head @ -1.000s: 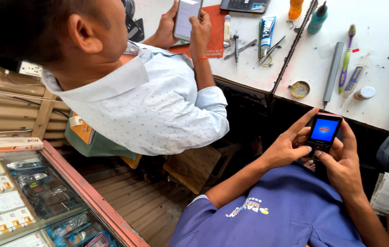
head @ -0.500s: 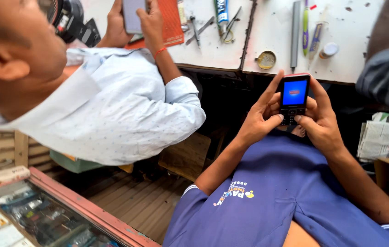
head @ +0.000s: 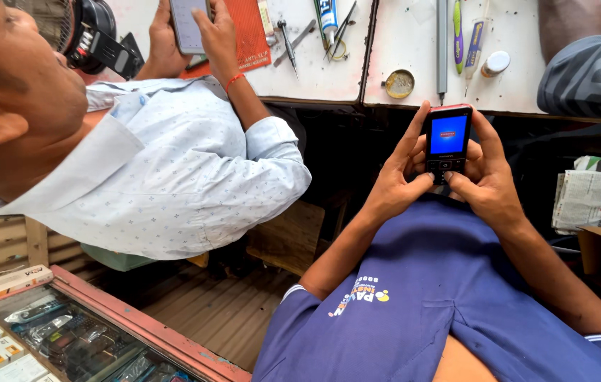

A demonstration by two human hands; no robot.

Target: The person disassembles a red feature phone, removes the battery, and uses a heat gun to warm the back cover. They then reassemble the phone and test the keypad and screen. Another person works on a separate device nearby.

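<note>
Head view shows left hand (head: pixel 399 185) and right hand (head: pixel 488 185) both clasping a small red-edged keypad phone (head: pixel 446 141) below the white desk (head: pixel 413 42).

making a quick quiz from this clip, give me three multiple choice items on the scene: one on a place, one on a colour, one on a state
1. Where is the keypad phone?
A. lying on the white workbench
B. held between the left hand and right hand, in front of the blue shirt
C. inside the glass display case

2. What colour is the phone's lit screen?
A. blue
B. green
C. white

3. What is the co-worker in the light shirt doing?
A. holding a smartphone up in both hands
B. gripping a screwdriver
C. resting empty hands on the bench

Answers:
1 B: the left hand and right hand clasp the phone from both sides, above the blue shirt.
2 A: the screen glows blue inside a red-edged casing.
3 A: the smartphone sits between the co-worker's raised hands, over the white workbench.
</note>
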